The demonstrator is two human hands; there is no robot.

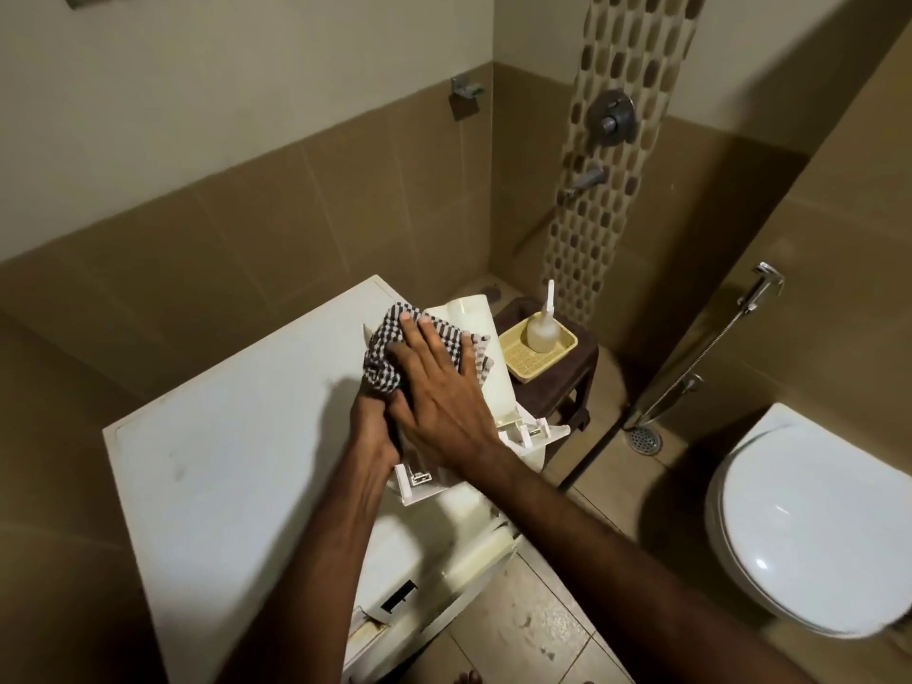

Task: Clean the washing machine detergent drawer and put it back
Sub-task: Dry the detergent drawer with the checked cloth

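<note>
One white washing machine [222, 436] fills the lower left of the frame. In the middle, above its right edge, one white detergent drawer [486, 357] is held up and tilted. The left hand [375, 436] is curled round the drawer's lower left side. The right hand [434, 387] lies flat with straight fingers, pressing one black-and-white checked cloth [385, 367] onto the drawer. The two hands are close together and touching. Just right of the drawer stands one dark brown stool [580, 367]. On it sits one yellow tray [513, 348], and one clear bottle [540, 330] with a long white tip stands in the tray. At the lower right of the frame is one white toilet [809, 525] with its lid down.
</note>
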